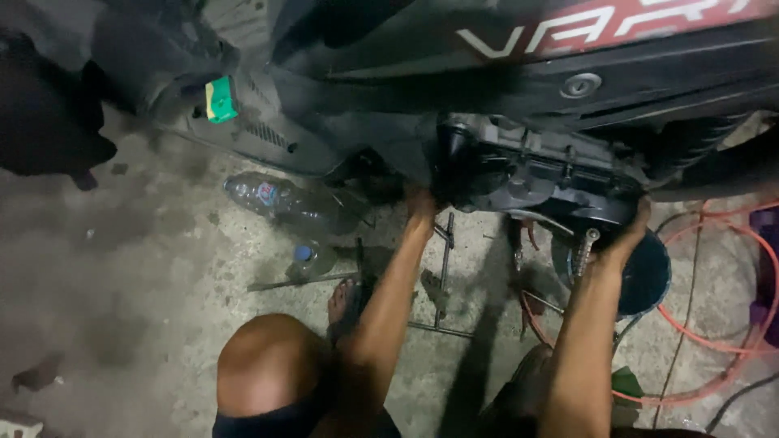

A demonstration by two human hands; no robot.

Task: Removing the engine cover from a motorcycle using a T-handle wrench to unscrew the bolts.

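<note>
Plastic bottle [272, 197] lay on the concrete floor [130, 268] at left, metal rods [444, 268] beside it. Left hand [421, 207] and right hand [629, 239] were well apart — each pressed on one end of the black engine cover [535, 174] under the scooter [519, 73]; finger closure unclear. Step looked like seating or pulling that cover — next would call for even, two-handed support. Orange hose [714, 341] coiled at right.

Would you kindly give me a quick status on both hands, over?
Left hand and right hand grip opposite ends of the black engine cover. Cover against scooter's underside. Bottles and orange hose on floor.
</note>
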